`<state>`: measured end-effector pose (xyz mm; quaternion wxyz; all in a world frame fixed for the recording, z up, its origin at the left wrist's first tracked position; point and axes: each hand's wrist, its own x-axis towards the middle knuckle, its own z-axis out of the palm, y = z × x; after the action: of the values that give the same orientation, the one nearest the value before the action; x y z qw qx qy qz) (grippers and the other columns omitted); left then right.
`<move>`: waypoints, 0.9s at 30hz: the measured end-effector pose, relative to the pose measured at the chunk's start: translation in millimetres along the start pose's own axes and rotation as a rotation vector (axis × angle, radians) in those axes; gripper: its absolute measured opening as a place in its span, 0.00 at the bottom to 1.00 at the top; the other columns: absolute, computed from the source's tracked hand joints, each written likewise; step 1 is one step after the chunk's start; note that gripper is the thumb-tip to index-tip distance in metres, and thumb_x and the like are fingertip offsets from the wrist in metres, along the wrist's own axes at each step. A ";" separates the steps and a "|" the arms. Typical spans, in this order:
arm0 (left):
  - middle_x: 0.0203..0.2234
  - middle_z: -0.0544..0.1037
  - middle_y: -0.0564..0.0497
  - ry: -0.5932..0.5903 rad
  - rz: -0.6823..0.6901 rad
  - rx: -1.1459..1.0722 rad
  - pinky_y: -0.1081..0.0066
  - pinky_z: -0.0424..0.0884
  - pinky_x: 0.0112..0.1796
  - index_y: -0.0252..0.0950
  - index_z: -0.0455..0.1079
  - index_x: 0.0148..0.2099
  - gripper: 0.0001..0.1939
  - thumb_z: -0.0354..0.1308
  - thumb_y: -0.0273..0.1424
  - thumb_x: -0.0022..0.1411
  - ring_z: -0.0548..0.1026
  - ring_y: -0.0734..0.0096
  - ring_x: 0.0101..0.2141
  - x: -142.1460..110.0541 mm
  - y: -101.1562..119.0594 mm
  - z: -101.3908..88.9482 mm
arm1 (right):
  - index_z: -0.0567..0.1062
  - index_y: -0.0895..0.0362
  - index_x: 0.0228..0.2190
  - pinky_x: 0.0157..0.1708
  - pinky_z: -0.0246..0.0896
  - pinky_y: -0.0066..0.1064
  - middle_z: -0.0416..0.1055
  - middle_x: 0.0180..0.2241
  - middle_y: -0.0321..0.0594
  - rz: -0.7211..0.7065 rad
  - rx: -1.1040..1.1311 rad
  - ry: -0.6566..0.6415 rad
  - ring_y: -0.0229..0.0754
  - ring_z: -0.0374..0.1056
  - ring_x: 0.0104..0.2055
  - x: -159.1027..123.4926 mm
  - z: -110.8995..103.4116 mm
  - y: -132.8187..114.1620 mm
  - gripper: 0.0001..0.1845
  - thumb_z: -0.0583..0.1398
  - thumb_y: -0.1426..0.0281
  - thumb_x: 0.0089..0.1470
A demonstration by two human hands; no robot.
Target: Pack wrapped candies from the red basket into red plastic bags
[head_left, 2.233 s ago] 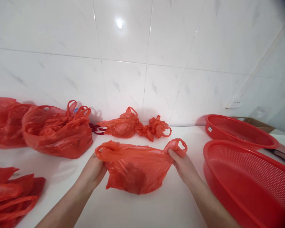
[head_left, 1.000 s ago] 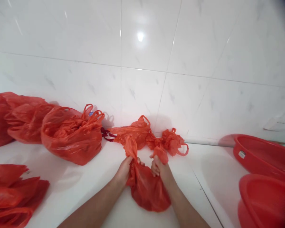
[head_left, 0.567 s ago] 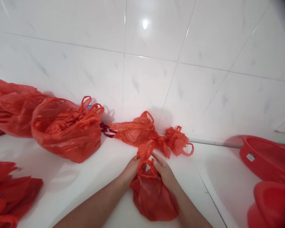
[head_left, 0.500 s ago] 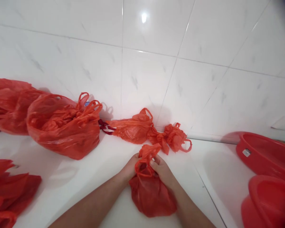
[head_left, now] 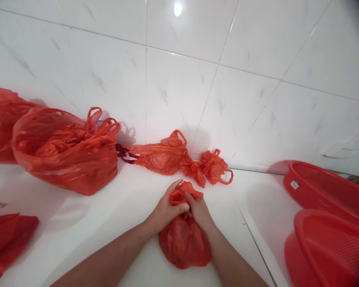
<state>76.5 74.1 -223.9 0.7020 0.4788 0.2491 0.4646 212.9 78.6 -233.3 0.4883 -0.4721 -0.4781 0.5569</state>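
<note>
Between my hands is a small red plastic bag (head_left: 184,245), its rounded lower part resting on the white surface. My left hand (head_left: 169,205) wraps around the gathered neck from the left, with the thumb across the front. From the right, my right hand (head_left: 197,211) grips the same neck, its thumb pressed near the bag's top. The bag's handles and opening bunch up above my fingers. What the bag contains is hidden. Just beyond lie crumpled red plastic bags (head_left: 163,155) against the wall.
A large, full red bag (head_left: 68,155) stands at the left by the tiled wall (head_left: 179,91). More red bags (head_left: 13,239) lie at the near left. On the right sit a red basin (head_left: 308,191) and a red perforated basket (head_left: 305,247). A seam crosses the white surface (head_left: 122,211).
My left hand has come round to the front of the bag's neck, its thumb now across it. Both hands have closed tighter on the neck. The view has shifted slightly right.
</note>
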 end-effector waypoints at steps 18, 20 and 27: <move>0.32 0.76 0.50 0.214 0.012 -0.031 0.71 0.69 0.34 0.37 0.67 0.43 0.14 0.61 0.36 0.55 0.74 0.70 0.31 10.0 -4.2 -10.1 | 0.72 0.55 0.38 0.30 0.63 0.28 0.72 0.27 0.34 0.045 0.392 -0.120 0.35 0.65 0.24 -2.3 -9.5 -0.2 0.22 0.68 0.61 0.42; 0.28 0.74 0.54 0.291 0.033 0.046 0.74 0.67 0.31 0.37 0.64 0.37 0.12 0.62 0.36 0.54 0.71 0.74 0.27 10.3 -6.7 -13.1 | 0.70 0.54 0.40 0.34 0.64 0.30 0.73 0.32 0.35 -0.011 0.297 -0.135 0.38 0.68 0.29 -1.6 -9.2 -1.7 0.24 0.69 0.67 0.39; 0.26 0.70 0.56 0.228 0.084 0.124 0.75 0.64 0.30 0.36 0.59 0.30 0.11 0.60 0.31 0.55 0.68 0.77 0.26 5.5 -7.4 -10.4 | 0.71 0.56 0.32 0.30 0.60 0.28 0.71 0.28 0.34 -0.251 -0.318 0.102 0.39 0.66 0.31 -5.4 -8.0 -2.7 0.07 0.61 0.71 0.46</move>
<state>73.7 82.8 -234.4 0.6181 0.4755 0.3351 0.5287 221.4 74.0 -231.1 0.4967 -0.5075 -0.5898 0.3846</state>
